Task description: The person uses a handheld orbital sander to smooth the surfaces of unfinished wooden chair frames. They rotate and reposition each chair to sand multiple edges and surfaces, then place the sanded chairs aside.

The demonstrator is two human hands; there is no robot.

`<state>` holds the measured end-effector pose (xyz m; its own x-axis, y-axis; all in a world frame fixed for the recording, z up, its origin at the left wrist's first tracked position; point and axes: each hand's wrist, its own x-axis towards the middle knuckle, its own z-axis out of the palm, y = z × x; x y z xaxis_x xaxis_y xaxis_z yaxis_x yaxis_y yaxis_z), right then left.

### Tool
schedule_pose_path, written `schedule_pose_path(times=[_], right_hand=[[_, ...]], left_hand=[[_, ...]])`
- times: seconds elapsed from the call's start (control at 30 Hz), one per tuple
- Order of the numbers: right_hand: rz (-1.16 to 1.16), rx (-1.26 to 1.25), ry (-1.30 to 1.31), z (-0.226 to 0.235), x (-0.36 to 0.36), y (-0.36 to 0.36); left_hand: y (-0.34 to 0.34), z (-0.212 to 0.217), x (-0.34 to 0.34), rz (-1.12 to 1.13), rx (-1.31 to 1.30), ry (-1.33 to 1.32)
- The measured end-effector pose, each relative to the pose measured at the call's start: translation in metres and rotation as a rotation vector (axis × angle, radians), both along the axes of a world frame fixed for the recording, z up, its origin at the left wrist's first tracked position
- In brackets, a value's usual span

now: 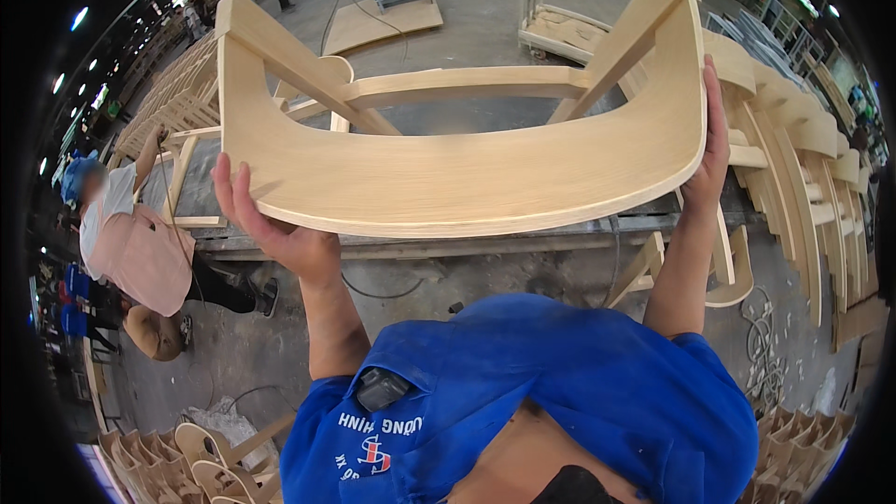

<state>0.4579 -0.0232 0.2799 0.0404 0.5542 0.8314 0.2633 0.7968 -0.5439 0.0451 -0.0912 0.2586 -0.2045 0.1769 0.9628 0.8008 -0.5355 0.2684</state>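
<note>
Chair frame: we see an unfinished pale wooden chair frame point(467, 168) held up in front of the person, its wide curved panel facing us, legs and rails pointing away from us toward the concrete floor point(467, 0).
Left hand: the left hand point(266, 219) grips the curved panel's lower left edge, fingers wrapped up its near face, palm under the rim.
Right hand: the right hand point(711, 145) presses flat against the panel's right end, fingers stretched upward along the edge; we read it as clamping the frame from the side.
Shirt: below the frame, a blue work shirt point(560, 392) fills the bottom of the view, with a dark device point(381, 387) in its chest pocket.
Right of the frame: a row of similar curved wooden chair parts point(803, 159) stands lined up.
Left of the frame: a seated person in a pink apron point(140, 252), with more stacked frames point(168, 98) behind them.
Below left of the frame: a stack of chair backs point(187, 467) on the floor.
Beyond the frame: a flat board point(378, 23) on the floor.
</note>
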Motion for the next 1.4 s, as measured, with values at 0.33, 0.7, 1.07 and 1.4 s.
schedule_pose_path(times=[0.33,0.7,1.07,1.4], right_hand=[[-0.081,0.121,-0.174,0.004,0.008,0.013],[0.185,0.035,0.206,-0.025,0.023,0.08],[-0.397,-1.208,-0.911,-0.363,0.116,0.184],[-0.458,-1.051,-0.648,-0.397,0.126,0.17]], left_hand=[[0.025,-0.008,-0.008,-0.096,-0.023,-0.342],[0.075,-0.031,0.058,-1.265,-0.336,-1.05],[0.084,-0.018,0.088,-1.305,-0.278,-1.127],[0.088,-0.006,0.083,-1.113,-0.338,-1.083]])
